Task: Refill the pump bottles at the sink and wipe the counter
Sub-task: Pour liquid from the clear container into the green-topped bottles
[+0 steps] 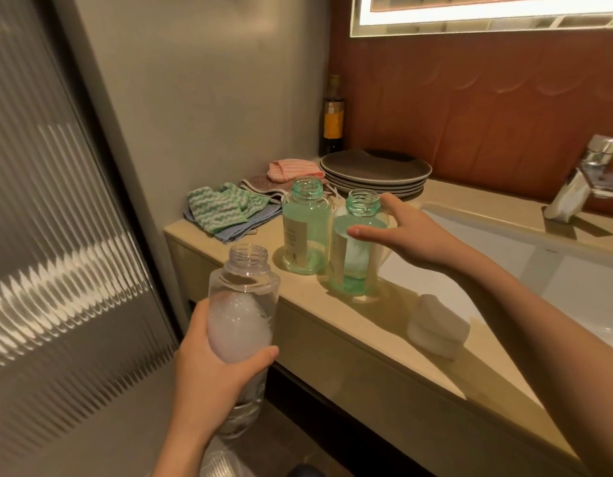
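My left hand [209,370] grips a clear capless bottle [243,304] with white foam inside, held in front of the counter's left end. Two green-tinted bottles without pumps stand on the beige counter [384,325]: the left green bottle [307,225] and the right green bottle [358,242], which holds clear liquid high up. My right hand [401,232] is spread around the right bottle's neck and shoulder, thumb in front, fingers behind; I cannot tell if they touch it. The white sink basin [573,270] lies to the right.
A white pump cap or sponge-like object [437,327] lies by the sink's front edge. Folded cloths, green-striped [222,208] and pink [293,170], sit at the back left beside stacked dark plates [375,172] and a dark bottle [332,115]. A chrome tap [587,177] stands at right.
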